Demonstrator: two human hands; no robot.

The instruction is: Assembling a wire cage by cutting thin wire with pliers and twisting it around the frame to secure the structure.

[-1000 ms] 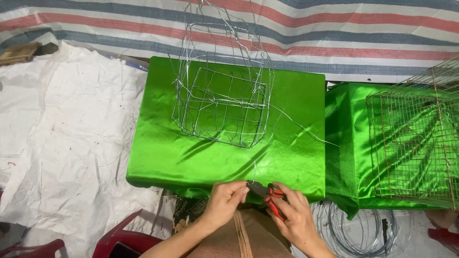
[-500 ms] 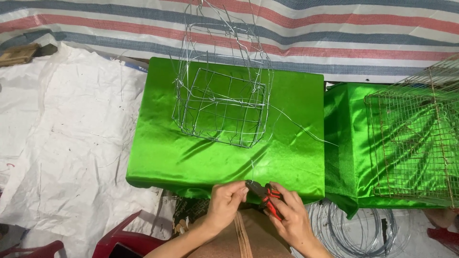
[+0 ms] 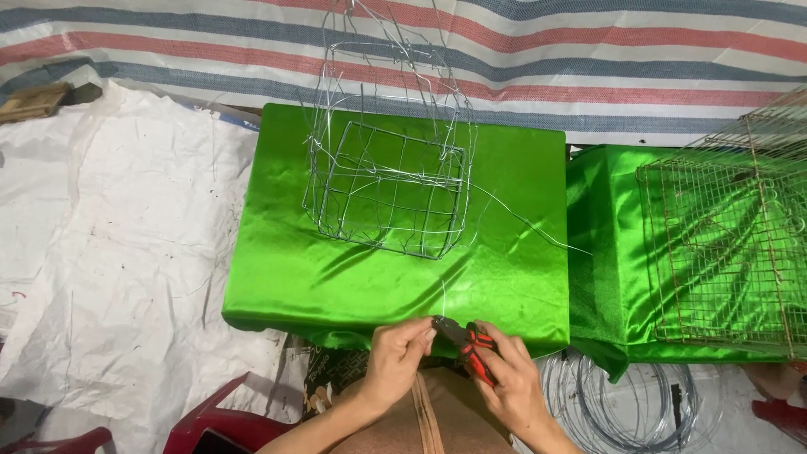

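The right hand (image 3: 510,378) is closed around the red handles of a pair of pliers (image 3: 465,343), whose dark nose is pointed up and to the left, toward the left hand (image 3: 399,357). The left hand is held just beside the pliers' tip, fingers curled together in a pinch; a thin wire (image 3: 443,296) appears to be gripped there, though it is too fine at that spot to be made out with certainty. From the meeting of the two hands the wire is seen rising straight away over the front edge of a green cloth (image 3: 361,277), which is draped over a table directly beyond the hands. Farther out on the cloth, beyond the left hand, a half-built wire cage (image 3: 388,195) is stood, its lower part a squared grid and its upper part a loose tangle of bent strands. To the right of the right hand, a second green-covered surface (image 3: 609,252) is set, with a rusty fine-mesh cage (image 3: 731,244) laid on it. Below that, near the right wrist, coils of wire (image 3: 622,403) are left on the ground. To the left of the left hand, white sheeting (image 3: 109,252) is spread, and a red plastic chair (image 3: 214,416) is partly seen. A striped tarpaulin (image 3: 630,59) is spread farthest from the hands
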